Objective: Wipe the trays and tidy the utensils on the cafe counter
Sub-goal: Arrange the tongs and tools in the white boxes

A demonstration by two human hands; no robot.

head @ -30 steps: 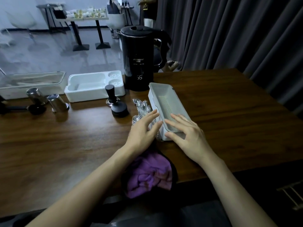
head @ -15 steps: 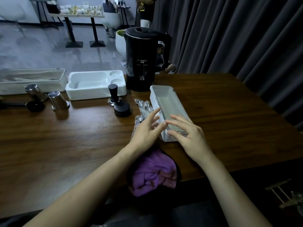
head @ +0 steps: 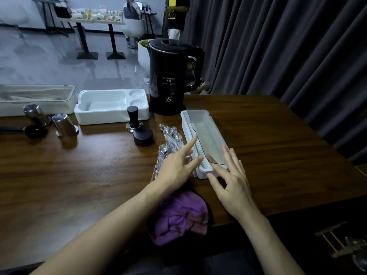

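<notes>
On the brown table (head: 79,175) a white utensil tray (head: 206,135) lies in front of the black kettle (head: 170,76), with wrapped spoons (head: 170,139) just beside its left wall. Both the left hand (head: 174,169) and the right hand (head: 232,185) have spread fingers at the tray's near end and grip nothing; a purple cloth (head: 178,217) lies at the table edge

Dark grey curtains (head: 278,46) hang in heavy folds along the right side of the room, reaching behind a dark wooden table (head: 278,147). Beyond the table's far edge, a glossy grey floor (head: 49,62) reflects pale light from a white wall (head: 15,8). A long high table (head: 93,20) on two black pedestal legs stands at the back, laden with small pale items, beside a white tub chair (head: 133,28). A person (head: 175,14) stands near the curtain's edge.
</notes>
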